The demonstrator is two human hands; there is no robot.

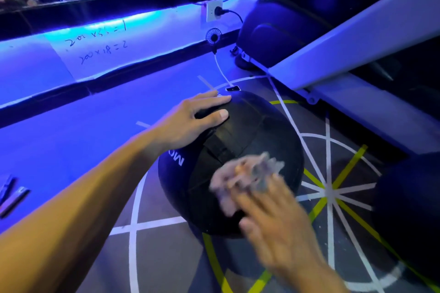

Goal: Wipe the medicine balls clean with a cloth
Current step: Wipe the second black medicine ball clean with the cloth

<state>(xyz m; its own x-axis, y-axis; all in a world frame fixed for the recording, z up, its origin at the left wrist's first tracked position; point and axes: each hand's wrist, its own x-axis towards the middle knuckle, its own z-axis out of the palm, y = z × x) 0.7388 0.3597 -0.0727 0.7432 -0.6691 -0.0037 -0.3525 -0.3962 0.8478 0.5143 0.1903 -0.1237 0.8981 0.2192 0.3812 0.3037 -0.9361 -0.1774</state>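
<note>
A large black medicine ball (250, 140) with white lettering sits on the marked floor in the middle of the view. My left hand (190, 121) rests flat on its top left, fingers spread and straight. My right hand (269, 216), blurred by motion, presses a crumpled pale cloth (247, 173) against the ball's near right side. A second dark ball (409, 209) shows partly at the right edge.
A grey machine frame (357, 50) slants across the upper right. A small fan (213, 37) with a white cable, a wall socket (214, 10) and a phone (232, 89) lie beyond the ball. A mirror with blue strip lighting runs along the wall.
</note>
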